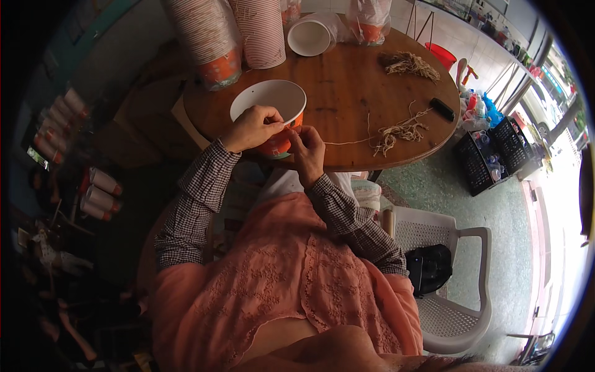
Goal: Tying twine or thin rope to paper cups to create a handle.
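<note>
A large paper bucket, white inside and orange outside, stands at the near edge of the round wooden table. A small dark hole shows near its far left rim. My left hand reaches over the near side, fingers closed on the rim. Close beside it, just outside the bucket wall, my right hand pinches a thin, pale string. That string runs right across the table to a loose bundle of strings. My fingers hide the exact spot where string and bucket meet.
Tall nested stacks of paper buckets stand at the far left of the table, with a bucket on its side beside them. Another string bundle and a black object lie right. A plastic chair holds a black bag.
</note>
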`<state>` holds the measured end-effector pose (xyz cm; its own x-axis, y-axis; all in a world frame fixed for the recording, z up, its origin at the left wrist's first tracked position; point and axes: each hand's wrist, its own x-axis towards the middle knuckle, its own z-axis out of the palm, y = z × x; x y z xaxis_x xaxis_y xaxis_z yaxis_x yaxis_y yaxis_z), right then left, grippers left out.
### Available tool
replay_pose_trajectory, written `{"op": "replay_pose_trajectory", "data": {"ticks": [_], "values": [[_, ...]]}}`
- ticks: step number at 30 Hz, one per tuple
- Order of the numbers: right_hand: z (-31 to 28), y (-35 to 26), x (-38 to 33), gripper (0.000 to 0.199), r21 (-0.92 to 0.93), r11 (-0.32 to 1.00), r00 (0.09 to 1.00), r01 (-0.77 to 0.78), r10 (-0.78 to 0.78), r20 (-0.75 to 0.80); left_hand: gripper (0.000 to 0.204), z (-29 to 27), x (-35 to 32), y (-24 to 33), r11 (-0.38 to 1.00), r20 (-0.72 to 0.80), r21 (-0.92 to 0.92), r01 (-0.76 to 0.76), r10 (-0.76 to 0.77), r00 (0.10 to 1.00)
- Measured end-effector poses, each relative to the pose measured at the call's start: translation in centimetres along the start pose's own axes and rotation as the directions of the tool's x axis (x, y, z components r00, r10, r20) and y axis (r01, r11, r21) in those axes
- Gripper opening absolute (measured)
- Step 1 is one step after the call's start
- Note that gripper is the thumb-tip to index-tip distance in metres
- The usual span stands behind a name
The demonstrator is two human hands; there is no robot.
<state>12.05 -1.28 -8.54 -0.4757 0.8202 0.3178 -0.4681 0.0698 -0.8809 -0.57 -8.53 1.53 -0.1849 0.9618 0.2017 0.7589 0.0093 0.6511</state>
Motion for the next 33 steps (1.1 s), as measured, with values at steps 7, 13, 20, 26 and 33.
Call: {"op": "replay_pose_trajectory", "data": {"ticks": [7,13,20,26,33], "values": [[0.0,0.3,0.3,0.02,-0.029,0.999,1.0,-0.014,0.014,0.012,0.018,0.7,0.1,-1.1,0.979,-0.089,0.07,-0.193,0.199,0.976],[-0.5,0.4,0.9,0.021,-0.059,0.996,0.995,-0.07,0.074,0.067,0.017,0.6,0.0,-0.6,0.994,-0.096,0.067,-0.092,0.098,0.991],[-5.1,0.1,1.5,0.018,-0.326,0.941,0.991,-0.085,0.115,0.074,0.01,1.9,0.6,-1.0,0.999,-0.25,-0.036,-0.02,0.01,0.968],[-16.1,-0.2,5.5,0.017,-0.89,0.361,0.957,0.28,-0.174,0.231,0.013,3.1,0.6,-0.8,0.968,-0.453,0.137,-0.21,0.25,0.856],[-29.8,0.0,17.8,0.017,-0.934,0.015,0.915,0.356,-0.209,0.345,0.011,2.5,-0.6,-0.3,0.974,-0.451,0.174,-0.145,0.209,0.867]]}}
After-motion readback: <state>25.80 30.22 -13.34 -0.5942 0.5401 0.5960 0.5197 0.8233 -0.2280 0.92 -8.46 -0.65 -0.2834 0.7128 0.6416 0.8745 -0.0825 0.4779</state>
